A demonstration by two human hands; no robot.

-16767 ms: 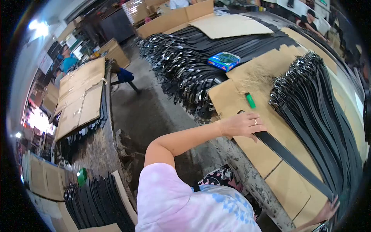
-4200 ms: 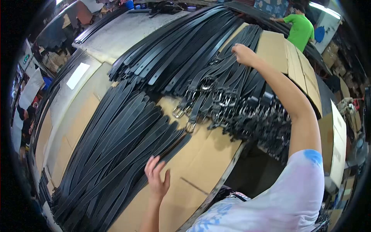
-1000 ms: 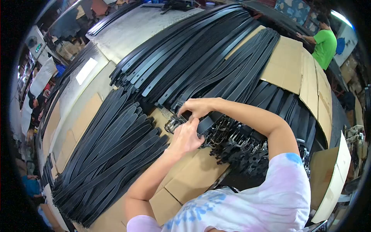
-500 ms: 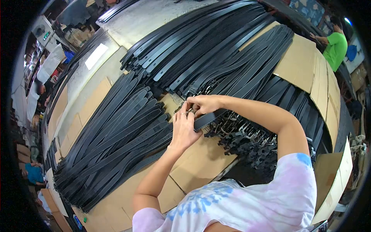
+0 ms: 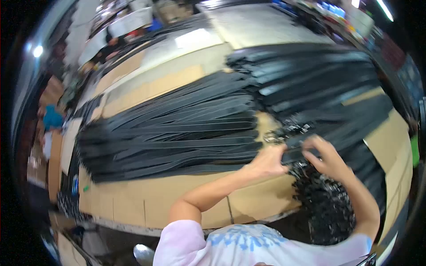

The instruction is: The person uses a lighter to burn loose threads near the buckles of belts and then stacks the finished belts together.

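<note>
My left hand (image 5: 267, 160) is closed at the edge of a short stretch of black belt (image 5: 293, 154), its thumb and fingers pinching it. Just to the right is my right hand (image 5: 327, 158), fingers curved and apart, blurred by motion, with no grip visible. Shiny metal buckles (image 5: 301, 124) lie beyond both hands. Beside my left hand spreads a wide pile of black belt straps (image 5: 177, 137), their ends toward me. Below my right hand, a heap of dark belt ends with buckles (image 5: 328, 204) hangs at the table edge.
Brown cardboard (image 5: 164, 195) covers the table's near side. A thick stack of black straps (image 5: 310, 80) lies at the back right, and a white sheet (image 5: 193, 38) farther back. More cardboard (image 5: 392, 146) is at the right. A person in teal (image 5: 53, 117) is far left.
The view has swung to the right and blurred. My hands, together over a buckle before, are now apart, the right one having come away from the left with its fingers spread.
</note>
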